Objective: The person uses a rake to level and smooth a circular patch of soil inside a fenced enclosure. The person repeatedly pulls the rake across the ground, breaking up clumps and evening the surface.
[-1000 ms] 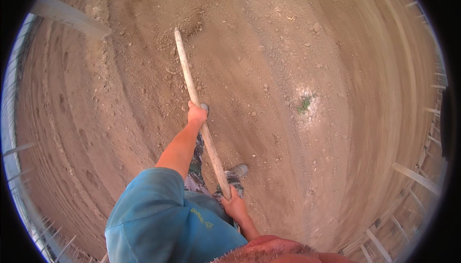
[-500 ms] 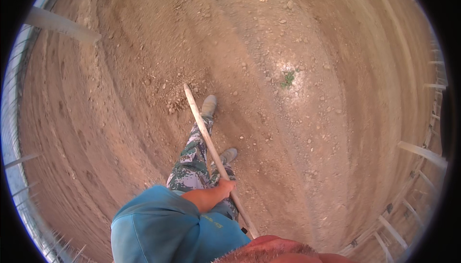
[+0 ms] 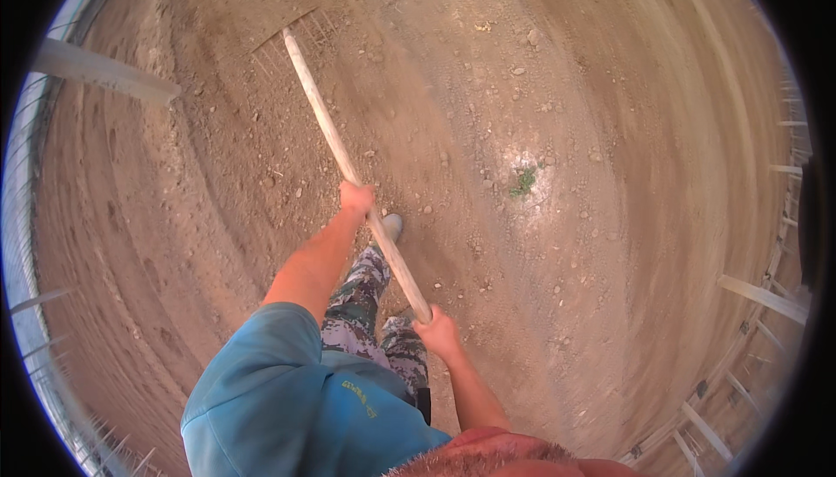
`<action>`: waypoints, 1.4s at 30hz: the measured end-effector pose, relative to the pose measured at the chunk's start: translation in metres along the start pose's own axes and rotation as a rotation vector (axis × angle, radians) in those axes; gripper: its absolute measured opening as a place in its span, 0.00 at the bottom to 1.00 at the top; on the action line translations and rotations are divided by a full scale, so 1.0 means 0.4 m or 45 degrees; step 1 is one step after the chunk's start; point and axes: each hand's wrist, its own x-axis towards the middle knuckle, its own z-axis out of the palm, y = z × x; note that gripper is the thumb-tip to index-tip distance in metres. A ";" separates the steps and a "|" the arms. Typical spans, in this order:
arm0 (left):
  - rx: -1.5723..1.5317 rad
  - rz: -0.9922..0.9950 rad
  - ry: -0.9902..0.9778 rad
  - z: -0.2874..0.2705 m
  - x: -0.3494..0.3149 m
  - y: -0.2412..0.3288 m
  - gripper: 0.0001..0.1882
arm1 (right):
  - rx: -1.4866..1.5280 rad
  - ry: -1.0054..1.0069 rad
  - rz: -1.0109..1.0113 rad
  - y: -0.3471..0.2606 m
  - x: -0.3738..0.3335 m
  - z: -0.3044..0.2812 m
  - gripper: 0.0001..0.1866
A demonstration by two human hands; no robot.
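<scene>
A rake with a long pale wooden handle (image 3: 324, 121) slants from my waist to the far left. Its thin tined head (image 3: 298, 31) is at the brown dirt, among loose soil; whether the tines are sunk in cannot be made out. My left hand (image 3: 355, 197) is wrapped round the middle of the handle, arm stretched forward. At the handle's near end, my right hand (image 3: 440, 332) is closed round the wood, close to my camouflage trousers (image 3: 355, 294). One shoe (image 3: 394, 226) shows beside the handle, just beyond it.
Small stones and clods are scattered over the ground. A green weed tuft (image 3: 522, 181) grows in a pale patch to the right. One slanting post (image 3: 113, 74) stands at the far left, and a row of posts (image 3: 762, 297) lines the right edge.
The rake has gone forward and left, away from my feet, and its head now shows. My left arm has stretched out with it. My right hand has come into view on the handle's end.
</scene>
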 end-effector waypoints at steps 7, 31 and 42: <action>-0.343 0.286 -0.074 0.033 0.161 0.617 0.09 | 0.140 0.021 -0.320 -0.816 0.593 -0.304 0.28; 0.287 -0.092 -0.076 0.193 -0.348 -0.359 0.47 | 0.070 -0.128 0.144 0.424 -0.474 0.111 0.31; 0.328 -0.173 -0.117 0.437 -1.187 -1.485 0.37 | 0.159 -0.105 0.626 1.445 -1.314 0.377 0.26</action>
